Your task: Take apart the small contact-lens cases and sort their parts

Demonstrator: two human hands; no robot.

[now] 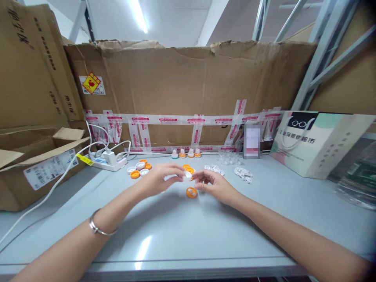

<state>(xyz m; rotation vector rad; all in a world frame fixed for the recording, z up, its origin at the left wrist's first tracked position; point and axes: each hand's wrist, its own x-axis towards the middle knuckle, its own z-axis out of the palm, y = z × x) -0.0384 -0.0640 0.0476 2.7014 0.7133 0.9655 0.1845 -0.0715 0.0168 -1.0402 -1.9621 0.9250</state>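
My left hand (164, 178) is closed, pinching a small white round cap (187, 177) between thumb and fingers just above the table. Facing it from the other side, my right hand (216, 185) has its fingers loosely curled, with a gap between thumb and index finger. Its index fingertip is at the cap's right edge; whether it touches cannot be made out. Below the hands lies an orange ring-shaped piece (192, 192) with something whitish inside. Several orange pieces (188, 168) lie just behind my fingertips, partly hidden by them.
Orange and white round caps (135, 174) lie at left. Small capped figures (190, 153) stand at the back. Clear cups (229, 158) and white flat pieces (243, 174) are at right. A power strip (110, 163), cardboard box (38, 168), paper bag (311, 156) and plastic bottle (358, 176) flank the table.
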